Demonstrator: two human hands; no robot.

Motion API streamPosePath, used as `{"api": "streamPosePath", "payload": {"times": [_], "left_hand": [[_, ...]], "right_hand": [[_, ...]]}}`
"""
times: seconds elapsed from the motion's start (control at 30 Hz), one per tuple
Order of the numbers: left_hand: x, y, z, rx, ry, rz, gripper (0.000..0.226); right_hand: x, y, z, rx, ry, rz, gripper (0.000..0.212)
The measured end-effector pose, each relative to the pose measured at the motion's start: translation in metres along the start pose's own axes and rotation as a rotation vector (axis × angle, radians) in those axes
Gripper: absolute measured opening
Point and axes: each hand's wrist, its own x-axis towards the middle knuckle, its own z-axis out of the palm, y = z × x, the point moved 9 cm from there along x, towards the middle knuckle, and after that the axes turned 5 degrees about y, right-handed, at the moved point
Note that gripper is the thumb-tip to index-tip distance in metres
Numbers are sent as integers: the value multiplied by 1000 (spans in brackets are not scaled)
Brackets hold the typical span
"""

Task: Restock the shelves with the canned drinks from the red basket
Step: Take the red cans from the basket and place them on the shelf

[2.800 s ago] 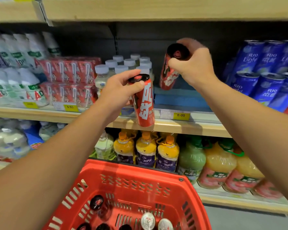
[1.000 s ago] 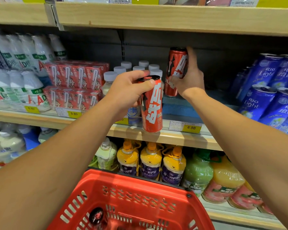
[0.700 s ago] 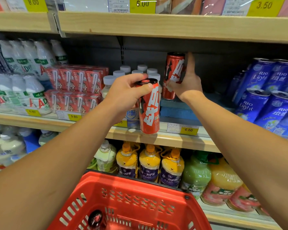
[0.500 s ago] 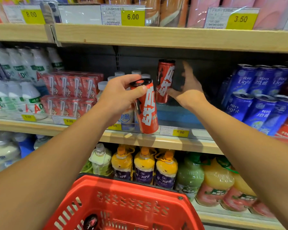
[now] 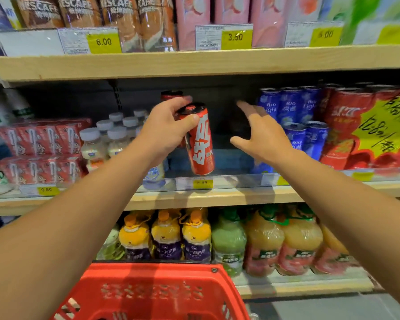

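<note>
We hold one red can [image 5: 200, 144] in our left hand [image 5: 169, 128], fingers and thumb wrapped round its upper part, the can tilted and raised in front of the gap on the middle shelf [image 5: 194, 197], not yet resting on it. Behind our fingers the top of another red can [image 5: 171, 94] shows, standing upright deep in that same gap, so by our reckoning at least one is already in place. Our right hand [image 5: 263, 137] is beside the held can with fingers spread and holding nothing, apart from both cans. To the right of the gap stand blue cans [image 5: 289, 107]; to the left, small white-capped bottles [image 5: 106, 139]. Below us is the rim of the red basket [image 5: 153, 273] (its contents are out of view here, so we cannot tell how many cans remain). What is left, at the least, is setting this can down.
</note>
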Motion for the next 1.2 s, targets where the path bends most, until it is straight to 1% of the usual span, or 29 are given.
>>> {"api": "streamPosePath", "payload": {"times": [0.1, 0.2, 0.33, 0.47, 0.57, 0.73, 0.83, 0.97, 1.07, 1.13, 1.2], "left_hand": [[11, 4, 13, 110, 11, 80, 52], [21, 4, 23, 168, 32, 109, 54], [31, 7, 31, 182, 44, 134, 55], [43, 4, 41, 99, 53, 131, 54], [50, -8, 49, 105, 41, 120, 52], [57, -16, 49, 152, 25, 135, 41], [62, -14, 47, 282, 10, 170, 38], [67, 0, 46, 558, 58, 268, 35], [69, 7, 50, 756, 104, 301, 37], [70, 10, 54, 955, 147, 297, 40], [71, 12, 60, 1140, 164, 281, 53]], "right_hand": [[-3, 11, 2, -49, -7, -6, 82], [-4, 19, 5, -133, -6, -14, 80], [-7, 27, 14, -264, 18, -10, 73], [-9, 27, 20, -333, 54, -29, 68], [-8, 28, 21, -341, 72, -39, 66], [-7, 29, 23, -352, 82, -43, 67], [-7, 30, 23, -351, 88, -30, 68], [-7, 29, 23, -362, 94, -33, 67], [-8, 30, 20, -381, 102, -37, 68], [-9, 32, 19, -381, 107, -34, 71], [-10, 34, 19, -385, 107, -35, 75]]}}
